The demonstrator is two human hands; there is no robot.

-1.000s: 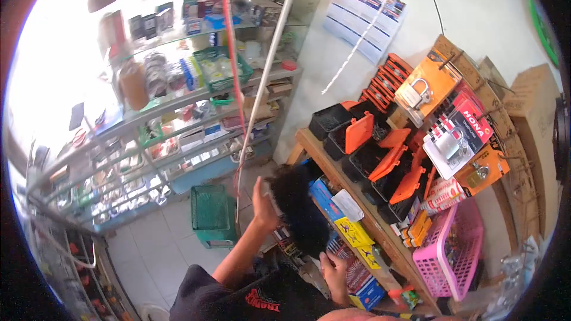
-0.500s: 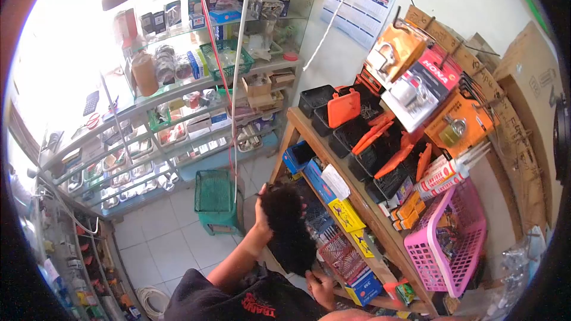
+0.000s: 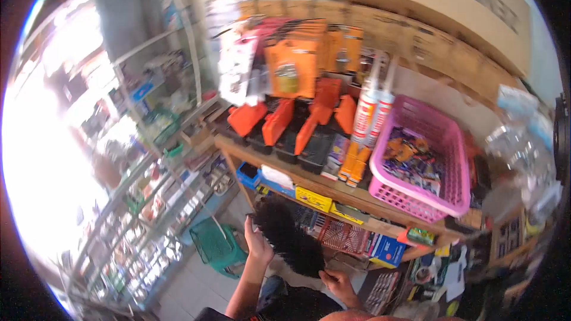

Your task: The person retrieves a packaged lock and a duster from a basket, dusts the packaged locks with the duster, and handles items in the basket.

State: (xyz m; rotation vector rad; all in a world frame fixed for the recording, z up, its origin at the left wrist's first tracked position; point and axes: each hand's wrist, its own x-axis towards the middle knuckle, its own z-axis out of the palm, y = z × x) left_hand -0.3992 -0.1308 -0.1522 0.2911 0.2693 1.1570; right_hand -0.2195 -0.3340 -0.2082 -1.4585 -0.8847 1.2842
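A black fluffy duster slants across the space in front of my body. Its upper end is in my left hand, thumb on the near side and the other fingers mostly hidden by the fluff. At the lower end, my right hand is closed with fingers curled; a handle there cannot be made out. Behind the duster are the shelves of a wooden rack, with a red-brown basket and a blue box near my right hand.
On the rack's top stand black bins with orange lids, sealant tubes and a pink basket of small packets. Padlock packs hang above. A green stool stands left, by the glass display shelves.
My view has swung to the right, so the rack and pink basket now fill the middle. Both hands keep hold of the duster, still in front of my body.
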